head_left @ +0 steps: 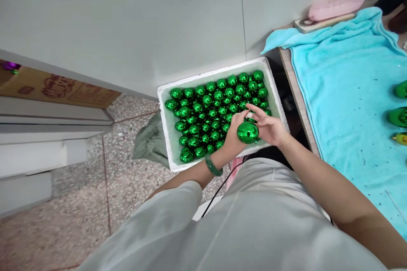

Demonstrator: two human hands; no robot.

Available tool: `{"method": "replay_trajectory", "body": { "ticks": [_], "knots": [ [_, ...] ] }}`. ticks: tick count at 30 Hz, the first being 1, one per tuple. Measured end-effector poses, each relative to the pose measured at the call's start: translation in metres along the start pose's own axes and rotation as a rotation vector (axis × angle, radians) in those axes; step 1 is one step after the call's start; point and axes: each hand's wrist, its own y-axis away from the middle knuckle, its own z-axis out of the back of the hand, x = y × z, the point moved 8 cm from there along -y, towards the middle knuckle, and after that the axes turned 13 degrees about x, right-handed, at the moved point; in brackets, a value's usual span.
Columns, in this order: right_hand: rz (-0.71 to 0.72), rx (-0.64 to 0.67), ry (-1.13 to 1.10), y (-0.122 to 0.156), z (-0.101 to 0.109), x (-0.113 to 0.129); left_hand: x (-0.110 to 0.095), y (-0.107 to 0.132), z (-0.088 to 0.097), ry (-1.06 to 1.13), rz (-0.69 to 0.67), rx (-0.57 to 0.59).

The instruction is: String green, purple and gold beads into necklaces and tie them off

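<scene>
A shiny green Christmas ball sits between my two hands above the near right part of a white foam box. My left hand, with a green bangle at the wrist, closes on the ball's left side. The fingers of my right hand are bent at the ball's right and far side, the index finger stretched out. A small white piece shows at the fingertips just beyond the ball; I cannot make out what it is. Below, many green balls lie in rows in the box.
Right of the box, a table carries a turquoise towel with dark specks and several green and yellow ornaments at its far right. A phone and a pink case lie at its back. A grey wall stands behind; a cardboard box is at left.
</scene>
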Motion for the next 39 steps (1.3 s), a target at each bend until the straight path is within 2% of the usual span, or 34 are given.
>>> {"method": "replay_trajectory", "body": {
  "ticks": [3,7,11,13,14,16,17,20,24,29,31,33,34,36,39],
  "knots": [
    [0.018,-0.034,-0.048,0.002,0.001,0.000,-0.006,-0.002,0.004,-0.050,0.046,0.048],
    [0.040,-0.161,-0.258,0.011,0.006,-0.010,-0.003,-0.004,-0.001,-0.014,0.078,0.079],
    [0.063,-0.198,-0.456,0.013,0.008,-0.020,0.002,-0.005,-0.009,-0.036,0.007,0.088],
    [0.075,-0.183,-0.516,0.012,0.009,-0.019,0.018,-0.004,-0.006,-0.113,0.009,0.087],
    [0.082,-0.174,-0.535,0.012,0.010,-0.018,0.033,-0.003,-0.007,-0.200,0.063,0.133],
    [0.089,-0.163,-0.565,0.012,0.011,-0.015,0.077,0.005,-0.012,-0.443,0.270,0.340],
    [0.087,-0.168,-0.577,0.012,0.012,-0.015,0.102,0.015,-0.018,-0.581,0.390,0.517],
    [0.060,-0.221,-0.603,0.013,0.018,-0.020,0.152,0.043,-0.024,-0.686,0.532,0.778],
    [0.021,-0.269,-0.604,0.016,0.021,-0.026,0.175,0.059,-0.038,-0.687,0.563,0.875],
    [-0.019,-0.316,-0.549,0.025,0.022,-0.022,0.178,0.057,-0.055,-0.615,0.641,0.862],
    [-0.014,-0.353,-0.525,0.030,0.025,-0.020,0.176,0.054,-0.057,-0.560,0.663,0.830],
    [-0.019,-0.381,-0.509,0.035,0.028,-0.022,0.172,0.052,-0.046,-0.503,0.691,0.780],
    [-0.027,-0.388,-0.503,0.037,0.028,-0.024,0.171,0.053,-0.033,-0.480,0.718,0.750],
    [-0.046,-0.393,-0.493,0.040,0.028,-0.028,0.172,0.061,0.007,-0.453,0.810,0.685],
    [-0.054,-0.406,-0.491,0.043,0.028,-0.030,0.183,0.091,0.081,-0.423,1.041,0.624]
  ]
}}
